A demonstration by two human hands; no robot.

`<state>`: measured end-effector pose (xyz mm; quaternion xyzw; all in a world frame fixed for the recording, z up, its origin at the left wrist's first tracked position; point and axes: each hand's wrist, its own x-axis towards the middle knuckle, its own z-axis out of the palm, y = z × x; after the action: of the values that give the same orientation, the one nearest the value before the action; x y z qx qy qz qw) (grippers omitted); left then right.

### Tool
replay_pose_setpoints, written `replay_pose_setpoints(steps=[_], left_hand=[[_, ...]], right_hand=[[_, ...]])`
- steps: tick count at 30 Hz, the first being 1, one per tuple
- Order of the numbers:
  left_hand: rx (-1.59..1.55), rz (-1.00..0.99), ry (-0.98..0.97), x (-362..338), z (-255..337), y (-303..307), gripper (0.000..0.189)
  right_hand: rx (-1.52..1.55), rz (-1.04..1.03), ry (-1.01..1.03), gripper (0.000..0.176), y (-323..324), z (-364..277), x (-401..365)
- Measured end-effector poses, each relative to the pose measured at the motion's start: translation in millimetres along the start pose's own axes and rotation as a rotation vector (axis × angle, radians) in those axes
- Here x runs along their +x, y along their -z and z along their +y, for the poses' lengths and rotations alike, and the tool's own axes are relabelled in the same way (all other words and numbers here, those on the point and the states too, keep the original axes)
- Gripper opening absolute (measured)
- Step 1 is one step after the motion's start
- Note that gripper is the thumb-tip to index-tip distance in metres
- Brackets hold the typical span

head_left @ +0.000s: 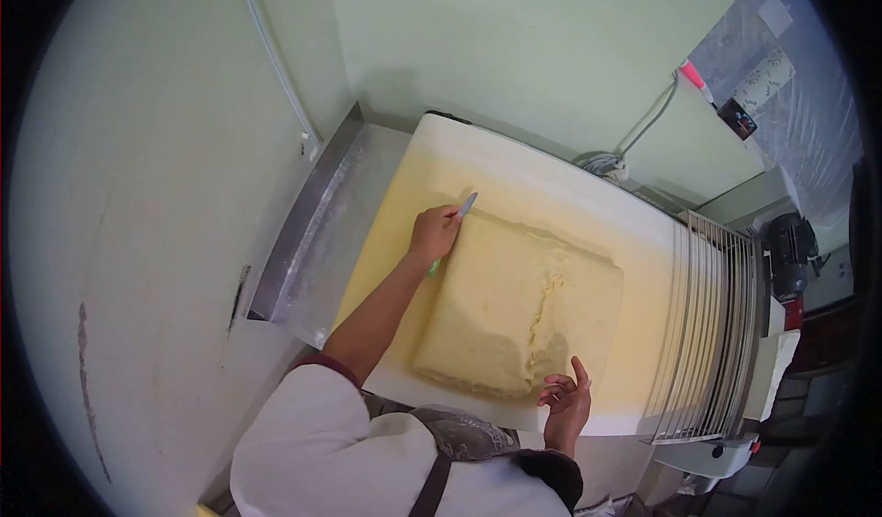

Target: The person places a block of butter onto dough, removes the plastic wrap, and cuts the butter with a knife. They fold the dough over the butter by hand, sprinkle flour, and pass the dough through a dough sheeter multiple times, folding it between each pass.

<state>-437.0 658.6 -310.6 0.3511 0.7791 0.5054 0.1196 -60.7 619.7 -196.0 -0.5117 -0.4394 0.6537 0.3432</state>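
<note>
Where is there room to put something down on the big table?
The table is bare between the dough and the metal bars, and in a strip behind the dough, toward the wall. It's crowded at the dough's left side, where the left hand holds a knife, and at its near edge, by the right hand.

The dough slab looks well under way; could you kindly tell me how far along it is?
The dough slab already looks laid out, thick, with a ragged seam on top. In hand: the left hand holds a knife by its far left corner; the right hand is empty. Any cutting seems largely left, as no separate pieces show.
</note>
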Motion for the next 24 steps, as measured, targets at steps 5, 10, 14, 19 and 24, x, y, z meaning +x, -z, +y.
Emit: replay_pose_setpoints(steps=[5,10,14,19,24], left_hand=[[-0.038,-0.157,0.111,-28.1,22.0,30.2,0.023],[-0.158,-0.145,0.116,-4.0,20.9,14.1,0.023],[-0.134,-0.137,0.075,-46.4,15.0,34.2,0.023],[-0.133,-0.134,0.126,-127.1,20.7,64.0,0.026],[-0.104,-0.125,0.101,-212.1,29.6,91.1,0.026]], right_hand=[[-0.005,0.031,-0.076,0.060,-5.1,6.5,15.8],[-0.062,-0.038,-0.093,0.060,-25.8,-2.9,17.4],[-0.065,-0.070,-0.021,0.062,-17.7,1.3,16.3],[-0.037,-0.193,-0.009,0.060,-10.7,7.2,5.9],[-0.026,-0.402,-0.010,0.059,-5.9,13.3,-6.3]])
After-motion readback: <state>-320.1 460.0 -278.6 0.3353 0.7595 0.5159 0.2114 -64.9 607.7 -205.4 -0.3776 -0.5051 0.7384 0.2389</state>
